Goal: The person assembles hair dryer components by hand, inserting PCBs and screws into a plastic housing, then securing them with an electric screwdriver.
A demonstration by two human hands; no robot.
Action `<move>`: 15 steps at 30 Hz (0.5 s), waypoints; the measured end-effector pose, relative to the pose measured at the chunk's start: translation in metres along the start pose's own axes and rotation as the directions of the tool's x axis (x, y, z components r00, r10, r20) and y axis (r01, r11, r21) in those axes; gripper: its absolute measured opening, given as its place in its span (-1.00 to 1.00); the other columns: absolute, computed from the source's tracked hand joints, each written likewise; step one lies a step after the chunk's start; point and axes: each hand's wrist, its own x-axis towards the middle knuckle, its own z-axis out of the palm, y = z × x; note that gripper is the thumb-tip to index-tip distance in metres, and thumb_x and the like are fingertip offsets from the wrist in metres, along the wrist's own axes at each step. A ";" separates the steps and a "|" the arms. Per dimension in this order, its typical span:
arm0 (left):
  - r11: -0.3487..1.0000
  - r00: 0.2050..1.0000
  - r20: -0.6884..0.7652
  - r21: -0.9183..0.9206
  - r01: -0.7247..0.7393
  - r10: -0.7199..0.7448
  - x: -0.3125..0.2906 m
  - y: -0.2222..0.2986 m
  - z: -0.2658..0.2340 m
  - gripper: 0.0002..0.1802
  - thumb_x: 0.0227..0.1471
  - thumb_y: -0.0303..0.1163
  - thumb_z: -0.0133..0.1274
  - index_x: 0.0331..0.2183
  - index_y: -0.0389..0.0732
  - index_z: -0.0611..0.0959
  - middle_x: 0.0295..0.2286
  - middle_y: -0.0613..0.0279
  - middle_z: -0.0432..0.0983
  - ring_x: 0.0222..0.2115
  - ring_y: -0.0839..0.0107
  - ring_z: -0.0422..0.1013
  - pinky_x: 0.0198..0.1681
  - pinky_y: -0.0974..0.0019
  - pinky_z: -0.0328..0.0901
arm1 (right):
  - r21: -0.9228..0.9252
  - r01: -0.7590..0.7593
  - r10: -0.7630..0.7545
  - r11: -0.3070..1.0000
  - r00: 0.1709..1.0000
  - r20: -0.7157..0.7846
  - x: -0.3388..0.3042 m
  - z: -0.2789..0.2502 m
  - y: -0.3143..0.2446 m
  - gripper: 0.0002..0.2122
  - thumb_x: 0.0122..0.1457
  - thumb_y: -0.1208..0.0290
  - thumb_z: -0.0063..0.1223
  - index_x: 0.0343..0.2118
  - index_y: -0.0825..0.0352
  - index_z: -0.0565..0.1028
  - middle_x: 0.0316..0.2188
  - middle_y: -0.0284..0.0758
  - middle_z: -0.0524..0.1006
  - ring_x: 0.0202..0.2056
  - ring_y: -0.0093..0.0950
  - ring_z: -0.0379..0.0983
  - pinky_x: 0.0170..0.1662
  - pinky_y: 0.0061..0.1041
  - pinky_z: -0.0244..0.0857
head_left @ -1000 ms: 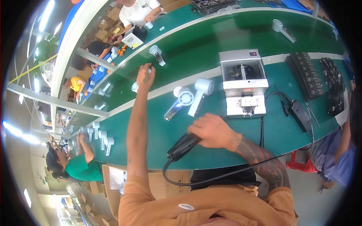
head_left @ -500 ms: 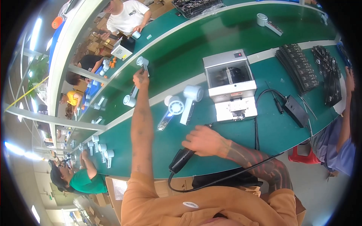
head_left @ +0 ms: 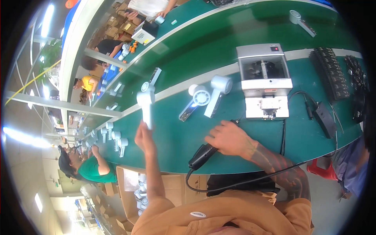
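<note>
My left hand (head_left: 145,140) is closed round the lower end of the handle of a pale blue handheld fan (head_left: 146,100), its round head up, over the bench edge by the green belt. In my right hand (head_left: 231,138) lies a black electric screwdriver (head_left: 201,157), its cable looping below and its tip toward the machine. Between my hands, two more handheld fans rest on the bench: one (head_left: 201,98) shows its slotted round face and open handle, the other (head_left: 221,84) leans beside it. A screw feeder (head_left: 264,85) with a windowed top stands to their right.
On the green belt (head_left: 219,41) lie a fan (head_left: 154,76) behind the held one and another fan (head_left: 302,24) far right. Black part strips (head_left: 329,74) and a black power adapter (head_left: 324,119) sit right. A cardboard box (head_left: 172,188) holds fans below. Co-workers sit left and across.
My left hand has come back from the belt toward me, bringing a handheld fan upright. My right hand still holds the screwdriver. The whole view has shifted, and fans now show in the box.
</note>
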 end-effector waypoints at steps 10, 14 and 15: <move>0.595 0.886 0.277 0.662 -0.457 0.372 -0.158 0.010 -0.026 -0.78 0.01 -0.62 0.18 -0.22 -0.40 0.69 -0.38 0.02 0.61 -0.42 0.21 0.52 -0.29 0.27 0.42 | 0.015 0.016 -0.016 1.000 1.000 -0.008 0.004 -0.002 0.001 -0.78 -0.11 0.36 0.28 -0.39 0.16 0.48 -0.50 -0.40 0.50 -0.35 -0.43 0.50 -0.23 -0.41 0.24; 0.678 0.892 0.359 0.586 -0.443 0.273 -0.153 0.008 -0.042 -0.86 0.02 -0.63 0.16 -0.30 -0.38 0.69 -0.41 0.04 0.60 -0.43 0.18 0.51 -0.31 0.30 0.41 | 0.010 0.021 -0.021 1.000 1.000 -0.012 0.004 -0.002 0.003 -0.78 -0.12 0.34 0.29 -0.39 0.17 0.48 -0.50 -0.40 0.50 -0.35 -0.40 0.51 -0.20 -0.38 0.26; 0.703 0.929 0.317 0.616 -0.355 0.192 -0.145 0.013 -0.047 -0.91 0.04 -0.61 0.15 -0.34 -0.35 0.69 -0.45 0.10 0.61 -0.43 0.23 0.52 -0.31 0.31 0.39 | 0.010 0.025 -0.025 1.000 1.000 -0.014 0.005 -0.002 0.003 -0.78 -0.11 0.34 0.29 -0.40 0.17 0.48 -0.50 -0.39 0.50 -0.35 -0.39 0.51 -0.19 -0.37 0.27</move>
